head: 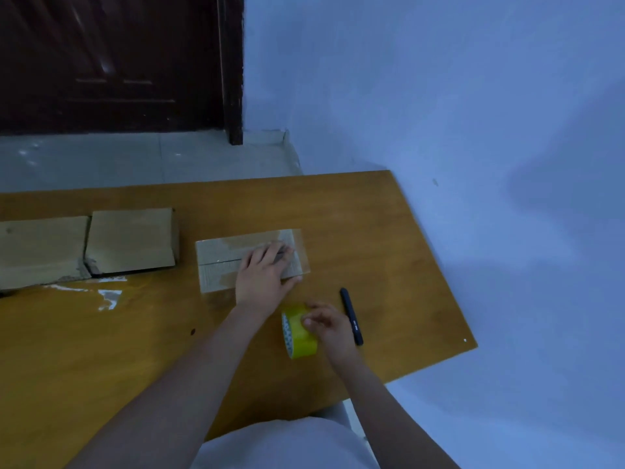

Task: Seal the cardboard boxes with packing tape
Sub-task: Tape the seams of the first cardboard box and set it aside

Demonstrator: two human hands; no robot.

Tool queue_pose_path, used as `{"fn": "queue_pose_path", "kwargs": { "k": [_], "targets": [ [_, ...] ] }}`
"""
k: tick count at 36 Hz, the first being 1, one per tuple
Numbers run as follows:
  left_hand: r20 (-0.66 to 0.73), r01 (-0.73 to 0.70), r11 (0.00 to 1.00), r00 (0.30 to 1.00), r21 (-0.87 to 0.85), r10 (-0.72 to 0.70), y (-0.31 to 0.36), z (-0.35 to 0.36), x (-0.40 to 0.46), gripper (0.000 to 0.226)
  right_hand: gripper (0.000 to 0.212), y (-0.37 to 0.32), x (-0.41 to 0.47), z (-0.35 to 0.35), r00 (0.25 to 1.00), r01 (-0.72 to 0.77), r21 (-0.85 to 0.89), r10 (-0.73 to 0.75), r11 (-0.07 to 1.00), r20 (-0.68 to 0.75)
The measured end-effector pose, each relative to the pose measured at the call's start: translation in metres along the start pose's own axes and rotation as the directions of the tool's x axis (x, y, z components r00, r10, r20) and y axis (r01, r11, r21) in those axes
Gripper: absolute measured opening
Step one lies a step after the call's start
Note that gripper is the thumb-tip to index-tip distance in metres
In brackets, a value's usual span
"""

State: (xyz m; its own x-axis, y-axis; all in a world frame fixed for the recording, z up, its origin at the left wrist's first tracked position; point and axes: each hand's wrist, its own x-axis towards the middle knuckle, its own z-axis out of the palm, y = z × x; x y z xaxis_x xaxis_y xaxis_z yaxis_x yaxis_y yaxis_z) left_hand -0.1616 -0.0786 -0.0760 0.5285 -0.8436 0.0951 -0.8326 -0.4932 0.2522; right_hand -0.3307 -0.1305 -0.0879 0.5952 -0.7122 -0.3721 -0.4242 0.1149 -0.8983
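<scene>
A small flat cardboard box (220,262) lies on the wooden table (135,350), with strips of clear tape across its top. My left hand (262,275) rests flat on the right half of the box, fingers spread. Just in front of the box stands a yellow roll of packing tape (299,336) on its edge. My right hand (329,324) grips the roll from the right side. Two larger cardboard boxes (132,240) (40,248) lie side by side at the left of the table.
A black pen-shaped cutter (351,316) lies right of the tape roll. Scraps of clear tape (108,296) stick to the table in front of the left boxes. The table's right edge meets a blue wall (473,164). A dark door (111,62) stands beyond the tiled floor.
</scene>
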Motion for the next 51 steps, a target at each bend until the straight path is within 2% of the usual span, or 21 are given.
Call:
{"fn": "queue_pose_path", "kwargs": {
  "k": [4, 10, 14, 18, 23, 28, 34, 38, 46, 51],
  "targets": [
    [-0.095, -0.083, 0.994, 0.991, 0.070, 0.089, -0.003, 0.005, -0.003, 0.066, 0.018, 0.005, -0.004, -0.025, 0.994, -0.011, 0.044, 0.016, 0.999, -0.104],
    [-0.168, -0.210, 0.978, 0.964, 0.000, 0.207, -0.016, 0.006, -0.008, 0.068, 0.027, 0.011, -0.004, -0.041, 0.979, -0.042, 0.154, 0.071, 0.987, -0.192],
    [-0.150, -0.297, 0.952, 0.947, -0.069, 0.284, -0.029, -0.001, -0.019, 0.059, 0.016, 0.014, -0.003, -0.041, 0.966, -0.062, 0.223, 0.115, 0.973, -0.233],
    [-0.059, -0.165, 0.973, 0.986, -0.162, 0.158, -0.017, -0.015, -0.018, 0.068, 0.017, 0.008, -0.002, -0.034, 0.977, -0.030, 0.203, 0.072, 0.979, -0.200],
    [0.117, 0.053, 0.998, 0.992, -0.026, -0.050, 0.017, -0.021, 0.000, 0.061, 0.035, 0.004, 0.006, -0.027, 0.987, -0.016, 0.127, 0.036, 0.992, -0.157],
    [0.197, 0.163, 0.985, 0.965, 0.057, -0.171, 0.033, -0.021, 0.021, 0.052, 0.026, 0.003, 0.005, -0.029, 0.988, -0.039, 0.168, 0.063, 0.985, -0.140],
    [0.235, 0.142, 0.982, 0.958, 0.124, -0.167, 0.030, -0.024, 0.047, 0.045, 0.021, 0.011, 0.005, -0.034, 0.990, -0.041, 0.169, 0.062, 0.985, -0.123],
    [0.228, 0.118, 0.978, 0.961, 0.174, -0.156, 0.032, -0.022, 0.052, 0.031, 0.023, 0.010, 0.007, -0.033, 0.991, -0.057, 0.167, 0.075, 0.984, -0.109],
    [0.112, 0.157, 0.986, 0.980, 0.054, -0.163, 0.024, -0.009, 0.043, 0.022, 0.025, 0.010, 0.009, -0.033, 0.992, -0.060, 0.169, 0.077, 0.984, -0.095],
    [0.201, 0.068, 0.997, 0.977, 0.048, -0.076, 0.021, -0.009, 0.045, 0.017, 0.026, 0.011, 0.010, -0.032, 0.991, -0.075, 0.183, 0.093, 0.980, -0.093]
  ]
}}
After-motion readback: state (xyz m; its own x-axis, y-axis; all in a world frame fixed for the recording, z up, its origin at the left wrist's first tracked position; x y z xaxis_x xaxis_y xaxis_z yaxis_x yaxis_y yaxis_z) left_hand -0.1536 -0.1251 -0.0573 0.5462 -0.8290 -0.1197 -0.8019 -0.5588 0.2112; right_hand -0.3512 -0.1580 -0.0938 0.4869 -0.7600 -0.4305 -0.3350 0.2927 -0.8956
